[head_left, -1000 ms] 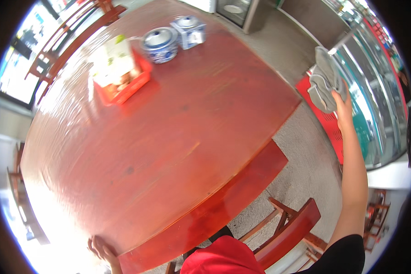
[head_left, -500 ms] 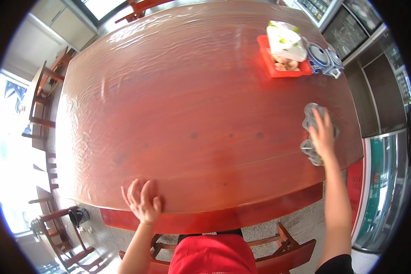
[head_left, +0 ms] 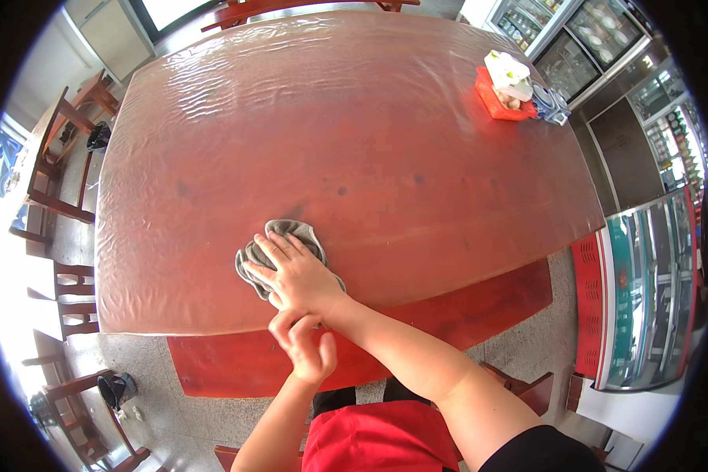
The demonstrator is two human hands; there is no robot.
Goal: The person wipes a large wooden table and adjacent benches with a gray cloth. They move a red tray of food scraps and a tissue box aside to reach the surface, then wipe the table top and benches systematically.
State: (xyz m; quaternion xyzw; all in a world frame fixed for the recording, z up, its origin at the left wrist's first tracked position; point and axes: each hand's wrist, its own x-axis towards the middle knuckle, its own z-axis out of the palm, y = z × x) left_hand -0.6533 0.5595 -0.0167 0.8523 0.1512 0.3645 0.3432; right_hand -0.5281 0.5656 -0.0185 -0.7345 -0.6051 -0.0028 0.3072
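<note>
My right hand (head_left: 300, 275) presses a grey cloth (head_left: 253, 253) onto the red-brown table (head_left: 401, 267), left of its near middle. Its fingers lie spread over the bunched cloth, and the palm hides part of it. The right forearm reaches across my front from the lower right. Just below the right wrist, by the table's near edge, my left hand (head_left: 307, 350) is raised with loosely bent fingers. Nothing shows in it, and the thumb stands apart.
At the table's far right stand a red plastic basket (head_left: 497, 104) with a white and green packet (head_left: 508, 75), and blue-and-white pots (head_left: 549, 105). A red bench (head_left: 236, 366) runs along the near edge. A glass display case (head_left: 645, 291) stands right; wooden chairs (head_left: 75, 287) stand left.
My right hand has swept the cloth from the table's right side to the left of its middle. My left hand has lifted off the tabletop and moved right, its fingers now bent.
</note>
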